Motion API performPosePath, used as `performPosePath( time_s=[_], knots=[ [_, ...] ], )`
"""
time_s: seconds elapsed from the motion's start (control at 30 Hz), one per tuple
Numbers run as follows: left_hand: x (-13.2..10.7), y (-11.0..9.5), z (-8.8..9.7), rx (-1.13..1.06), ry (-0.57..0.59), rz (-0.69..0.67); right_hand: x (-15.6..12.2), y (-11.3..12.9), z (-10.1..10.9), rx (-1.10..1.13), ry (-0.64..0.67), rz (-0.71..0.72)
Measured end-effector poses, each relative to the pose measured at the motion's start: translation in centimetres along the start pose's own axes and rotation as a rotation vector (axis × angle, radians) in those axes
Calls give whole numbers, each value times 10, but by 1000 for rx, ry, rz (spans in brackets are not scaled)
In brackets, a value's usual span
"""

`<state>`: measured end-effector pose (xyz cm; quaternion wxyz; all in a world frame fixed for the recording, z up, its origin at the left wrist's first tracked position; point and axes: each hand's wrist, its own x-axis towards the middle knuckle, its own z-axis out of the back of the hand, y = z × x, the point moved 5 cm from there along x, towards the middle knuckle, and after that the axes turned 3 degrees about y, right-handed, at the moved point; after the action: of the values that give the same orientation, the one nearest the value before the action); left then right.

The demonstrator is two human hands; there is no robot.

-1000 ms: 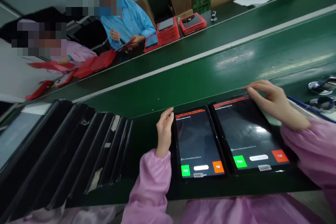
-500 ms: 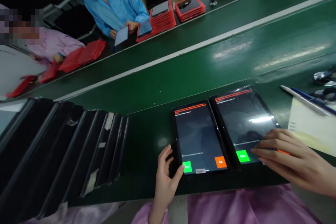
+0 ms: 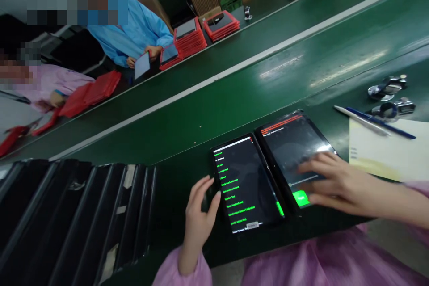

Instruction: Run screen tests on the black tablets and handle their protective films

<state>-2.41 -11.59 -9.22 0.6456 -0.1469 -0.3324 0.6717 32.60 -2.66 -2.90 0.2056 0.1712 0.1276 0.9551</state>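
Note:
Two black tablets lie side by side on the green belt. The left tablet [image 3: 246, 183] shows a list of green text on a dark screen. The right tablet [image 3: 295, 152] shows red text at the top and a green button near the bottom. My right hand [image 3: 338, 185] lies spread over the lower part of the right tablet's screen, its fingers close to the green button. My left hand [image 3: 199, 208] rests against the left tablet's lower left edge, fingers apart, holding nothing.
Several black tablets in a leaning row [image 3: 73, 205] stand to my left. To the right lie a paper sheet [image 3: 385, 152], two pens [image 3: 372, 120] and metal parts [image 3: 387, 87]. Across the belts, two co-workers [image 3: 127, 35] handle tablets beside red-cased stacks [image 3: 191, 40].
The left tablet's screen has changed from red text with two buttons to a green list. Both hands have moved from the tablets' far edges to their near parts. The view has shifted, bringing the paper and pens in.

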Motion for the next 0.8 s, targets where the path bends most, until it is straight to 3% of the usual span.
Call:
performPosePath(
  time_s=[0.13, 0.2, 0.3, 0.47, 0.57, 0.7, 0.8],
  knots=[
    [72, -16, -22, 188, 79, -146, 50, -56, -10, -144, -61, -145],
    [88, -20, -31, 275, 95, -151, 65, -73, -20, -210, -63, -222],
    [79, -23, -32, 333, 79, -158, 63, -68, -26, -204, -52, -180],
    [47, -21, -13, 239, -32, -195, 42, -50, -9, -210, -144, -123],
    [59, -20, -13, 258, -40, -176, 48, -58, -5, -287, -185, -143],
    [78, -20, -27, 316, 45, -148, 64, -71, -18, -322, -175, -154],
    [78, -19, -33, 372, 71, -151, 69, -76, -25, -339, -165, -181]
  ],
)
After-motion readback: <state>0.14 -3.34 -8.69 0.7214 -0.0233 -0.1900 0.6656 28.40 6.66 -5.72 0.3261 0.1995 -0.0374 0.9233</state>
